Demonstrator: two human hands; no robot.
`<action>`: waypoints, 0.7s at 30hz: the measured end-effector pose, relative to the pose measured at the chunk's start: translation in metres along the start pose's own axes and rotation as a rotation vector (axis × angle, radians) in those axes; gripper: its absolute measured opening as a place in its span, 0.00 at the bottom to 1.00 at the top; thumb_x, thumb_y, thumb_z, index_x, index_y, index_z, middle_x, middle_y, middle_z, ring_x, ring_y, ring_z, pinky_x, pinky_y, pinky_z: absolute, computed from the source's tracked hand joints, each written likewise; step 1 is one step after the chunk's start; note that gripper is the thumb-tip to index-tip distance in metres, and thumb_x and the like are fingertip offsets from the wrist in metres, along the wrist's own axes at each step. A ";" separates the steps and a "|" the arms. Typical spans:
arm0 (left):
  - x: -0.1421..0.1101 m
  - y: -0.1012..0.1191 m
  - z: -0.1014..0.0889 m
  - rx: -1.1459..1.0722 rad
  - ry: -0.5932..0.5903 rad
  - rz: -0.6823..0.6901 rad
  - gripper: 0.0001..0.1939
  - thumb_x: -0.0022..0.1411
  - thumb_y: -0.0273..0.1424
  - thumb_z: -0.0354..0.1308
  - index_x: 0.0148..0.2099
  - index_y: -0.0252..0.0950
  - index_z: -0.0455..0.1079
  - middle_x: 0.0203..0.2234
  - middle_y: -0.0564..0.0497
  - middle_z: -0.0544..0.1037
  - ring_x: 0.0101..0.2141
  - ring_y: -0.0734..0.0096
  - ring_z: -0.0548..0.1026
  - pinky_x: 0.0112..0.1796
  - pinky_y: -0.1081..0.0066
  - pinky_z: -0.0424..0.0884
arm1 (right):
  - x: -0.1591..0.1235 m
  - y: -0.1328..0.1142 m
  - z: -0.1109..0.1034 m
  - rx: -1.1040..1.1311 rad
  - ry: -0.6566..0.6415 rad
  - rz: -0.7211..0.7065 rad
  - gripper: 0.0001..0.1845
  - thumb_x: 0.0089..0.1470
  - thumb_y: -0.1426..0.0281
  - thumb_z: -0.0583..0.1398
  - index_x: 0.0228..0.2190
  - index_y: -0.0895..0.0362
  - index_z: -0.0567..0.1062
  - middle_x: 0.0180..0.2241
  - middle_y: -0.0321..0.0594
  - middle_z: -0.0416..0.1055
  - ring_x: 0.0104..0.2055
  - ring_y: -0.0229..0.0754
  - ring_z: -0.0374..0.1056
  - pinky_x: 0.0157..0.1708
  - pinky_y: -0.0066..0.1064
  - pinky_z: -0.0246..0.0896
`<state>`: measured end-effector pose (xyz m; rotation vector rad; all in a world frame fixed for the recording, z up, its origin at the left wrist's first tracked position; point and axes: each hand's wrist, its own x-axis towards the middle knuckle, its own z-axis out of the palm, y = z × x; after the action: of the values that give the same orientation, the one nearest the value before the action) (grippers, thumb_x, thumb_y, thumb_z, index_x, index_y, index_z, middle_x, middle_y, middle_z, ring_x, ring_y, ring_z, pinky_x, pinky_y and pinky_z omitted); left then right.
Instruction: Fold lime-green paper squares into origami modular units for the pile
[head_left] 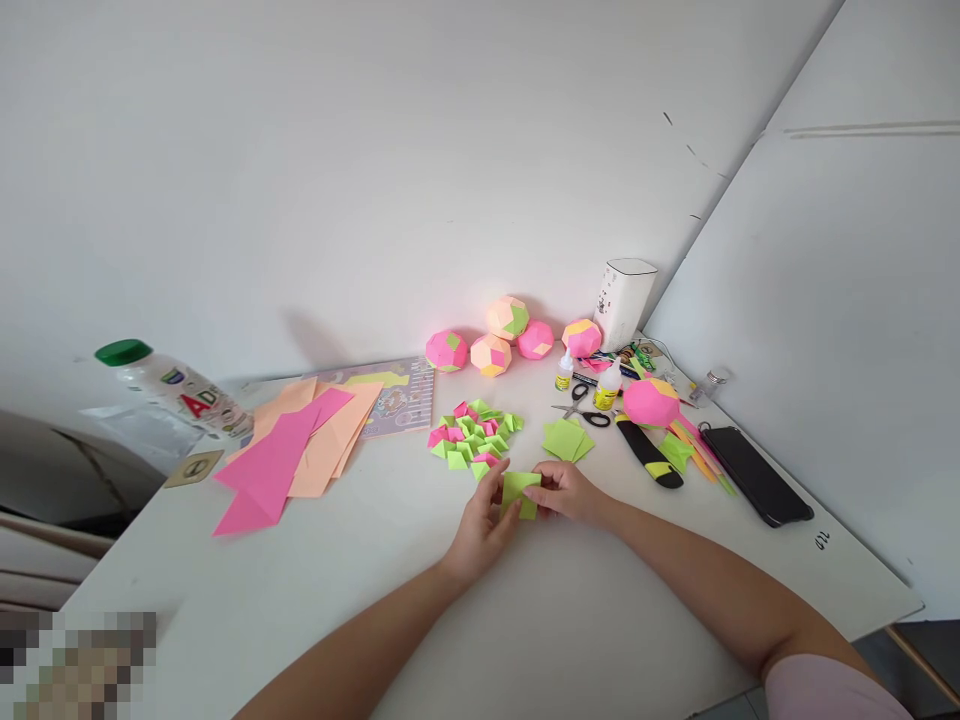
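Between my two hands is a small lime-green paper square (520, 490), held above the white table. My left hand (484, 525) grips its left side, thumb on the near face. At its right side, my right hand (568, 492) pinches the paper between thumb and fingers. Just beyond lies a heap of folded green and pink paper pieces (471, 437). A small stack of flat green paper squares (567, 441) sits past my right hand. Scissors (579, 403) with black handles rest behind that stack.
Paper balls (491, 355) line the wall, and a pink ball (651, 403) sits right. Glue bottles (607, 388), a black-and-yellow utility knife (649, 452) and a black phone (754, 475) lie rightward. Pink paper (281, 460) and a white bottle (176, 390) are left.
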<state>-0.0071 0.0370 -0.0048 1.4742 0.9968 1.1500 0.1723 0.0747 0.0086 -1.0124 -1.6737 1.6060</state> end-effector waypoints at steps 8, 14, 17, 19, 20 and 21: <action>0.004 -0.002 -0.003 0.127 -0.003 0.069 0.16 0.57 0.31 0.54 0.50 0.39 0.66 0.35 0.48 0.70 0.35 0.67 0.69 0.37 0.68 0.67 | 0.000 -0.002 -0.003 -0.049 -0.028 -0.026 0.17 0.47 0.59 0.62 0.20 0.61 0.72 0.16 0.33 0.65 0.18 0.32 0.60 0.18 0.23 0.53; 0.005 -0.014 -0.003 0.014 0.014 -0.021 0.19 0.56 0.36 0.56 0.50 0.38 0.67 0.38 0.46 0.70 0.37 0.66 0.69 0.37 0.67 0.69 | 0.000 -0.002 -0.002 -0.012 -0.003 -0.010 0.18 0.45 0.59 0.62 0.18 0.61 0.72 0.15 0.33 0.65 0.18 0.32 0.60 0.18 0.23 0.54; 0.005 -0.015 -0.003 -0.001 0.020 -0.024 0.19 0.55 0.37 0.57 0.49 0.38 0.69 0.36 0.47 0.70 0.35 0.67 0.69 0.35 0.68 0.69 | 0.000 -0.002 -0.001 -0.011 0.018 -0.022 0.17 0.46 0.59 0.62 0.19 0.61 0.72 0.15 0.33 0.65 0.18 0.32 0.60 0.18 0.23 0.55; 0.006 -0.013 -0.002 0.013 0.016 -0.015 0.17 0.55 0.37 0.57 0.47 0.38 0.70 0.33 0.48 0.70 0.33 0.68 0.69 0.34 0.69 0.68 | 0.000 -0.002 0.000 -0.006 0.041 -0.036 0.17 0.46 0.59 0.62 0.19 0.61 0.73 0.16 0.33 0.65 0.18 0.32 0.60 0.19 0.23 0.55; 0.006 -0.011 -0.002 0.027 0.012 -0.012 0.17 0.55 0.37 0.57 0.46 0.38 0.71 0.32 0.49 0.70 0.32 0.69 0.68 0.33 0.70 0.67 | 0.000 -0.002 0.000 -0.004 0.050 -0.041 0.17 0.46 0.59 0.62 0.19 0.60 0.73 0.16 0.33 0.65 0.18 0.32 0.60 0.19 0.23 0.55; 0.006 -0.009 -0.002 0.040 0.006 -0.012 0.16 0.56 0.37 0.57 0.46 0.38 0.72 0.31 0.49 0.70 0.31 0.69 0.68 0.32 0.71 0.67 | 0.000 -0.001 0.000 -0.004 0.055 -0.043 0.16 0.46 0.59 0.62 0.19 0.60 0.73 0.16 0.33 0.65 0.18 0.33 0.60 0.19 0.24 0.56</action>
<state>-0.0086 0.0447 -0.0128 1.4954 1.0372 1.1322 0.1722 0.0744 0.0101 -1.0073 -1.6512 1.5346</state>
